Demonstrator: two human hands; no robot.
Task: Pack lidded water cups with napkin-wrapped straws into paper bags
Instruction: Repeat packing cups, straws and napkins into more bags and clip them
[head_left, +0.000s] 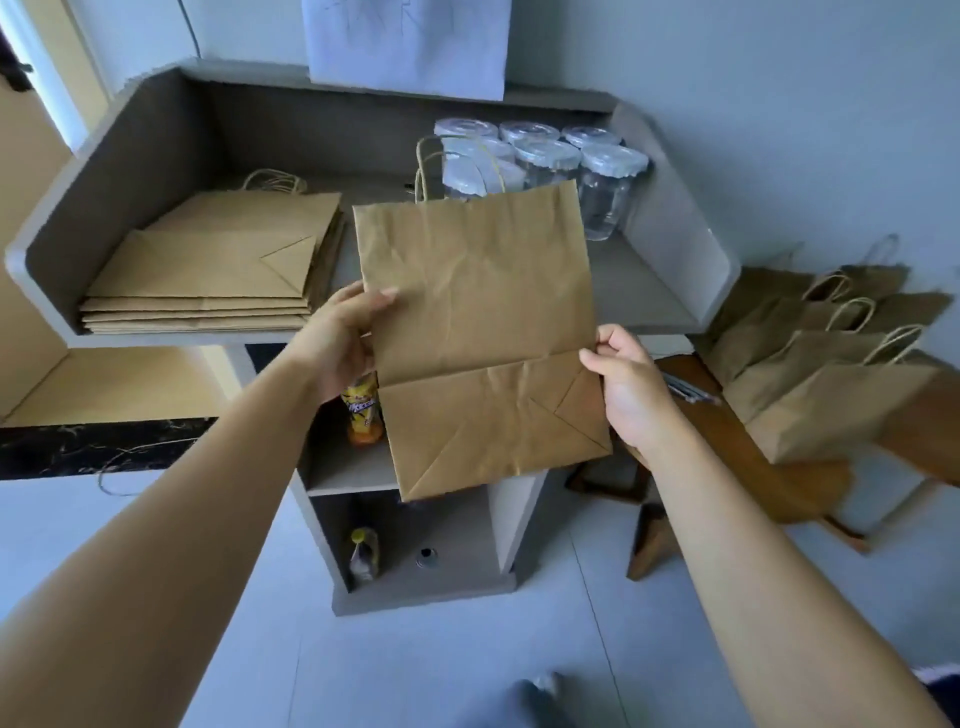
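Observation:
I hold a flat, folded brown paper bag (478, 332) upright in front of the grey counter (670, 244), its twine handles at the top. My left hand (337, 343) grips its left edge, thumb on the front. My right hand (628, 384) pinches the right edge near the folded bottom flap. Behind the bag, several clear lidded cups (608, 182) stand at the counter's back right. A stack of flat paper bags (218, 275) lies on the counter's left. No straws can be made out for certain.
Several opened paper bags (826, 379) stand on a wooden table (727, 441) at the right, with a small bundle of thin sticks (691, 392) beside them. Below the counter, shelves hold an orange bottle (363, 410) and another bottle (363, 556). Tiled floor lies below.

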